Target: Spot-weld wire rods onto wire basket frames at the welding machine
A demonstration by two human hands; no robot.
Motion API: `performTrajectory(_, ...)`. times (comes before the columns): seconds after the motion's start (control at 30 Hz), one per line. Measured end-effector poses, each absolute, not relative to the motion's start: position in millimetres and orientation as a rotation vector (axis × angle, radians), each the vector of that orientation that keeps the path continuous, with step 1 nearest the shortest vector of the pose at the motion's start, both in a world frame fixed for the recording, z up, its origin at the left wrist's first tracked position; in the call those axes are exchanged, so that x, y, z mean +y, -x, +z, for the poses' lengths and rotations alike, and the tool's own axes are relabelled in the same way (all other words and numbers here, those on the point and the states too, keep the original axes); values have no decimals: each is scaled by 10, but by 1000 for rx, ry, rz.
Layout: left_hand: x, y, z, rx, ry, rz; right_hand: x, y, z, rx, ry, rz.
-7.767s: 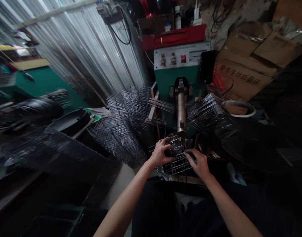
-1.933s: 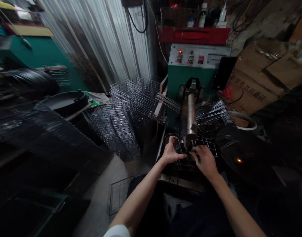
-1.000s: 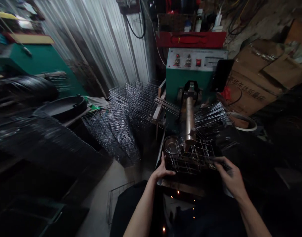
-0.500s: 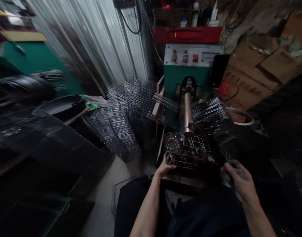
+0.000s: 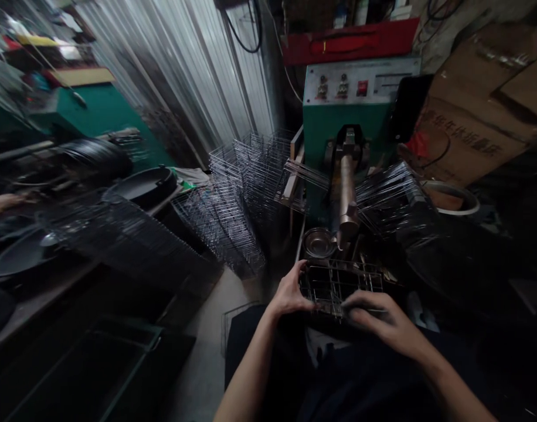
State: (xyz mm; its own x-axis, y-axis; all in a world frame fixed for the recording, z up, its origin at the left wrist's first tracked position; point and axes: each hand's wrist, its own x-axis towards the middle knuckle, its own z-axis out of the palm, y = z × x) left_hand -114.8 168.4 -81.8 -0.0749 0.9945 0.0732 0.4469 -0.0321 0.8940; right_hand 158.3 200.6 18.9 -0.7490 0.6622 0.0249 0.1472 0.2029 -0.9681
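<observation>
While the left hand (image 5: 290, 295) clasps the left end of a dark rectangular metal-wire grid (image 5: 334, 287), the right hand (image 5: 376, 316) bends over the grid's near edge, towards its right corner — too blurred to tell whether the fingers grip anything. The two hands are apart, with part of the grid between them. The grid is in front of a green box-shaped machine (image 5: 319, 129) with a grey control panel (image 5: 389, 82), below the thick bronze-coloured metal cylinder (image 5: 346, 193) jutting from it. A round silver metal dish (image 5: 319, 242) sits just beyond the grid's far left corner (thin bright metal wires (image 5: 385, 190) fan out right of the cylinder). Along the machine's top edge lies a long red case (image 5: 352, 42); grey stacked wire panels (image 5: 233, 205) stand to the machine's left — and, at the far left, a co-worker's hand (image 5: 4, 205) shows.
</observation>
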Motion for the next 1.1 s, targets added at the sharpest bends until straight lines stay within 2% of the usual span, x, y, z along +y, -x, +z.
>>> performTrajectory(0.2,1924,696,-717,1598,-1684,976,2196,-1463,-289,-2516,661,642)
performTrajectory(0.33,1975,579,-693,1591,-1696,1010,2173,-1567,-469,-2567,594,262)
performTrajectory(1.1,2349,561,-623,1524,-1742,1096,2515,-1526,-374,-2427,576,373)
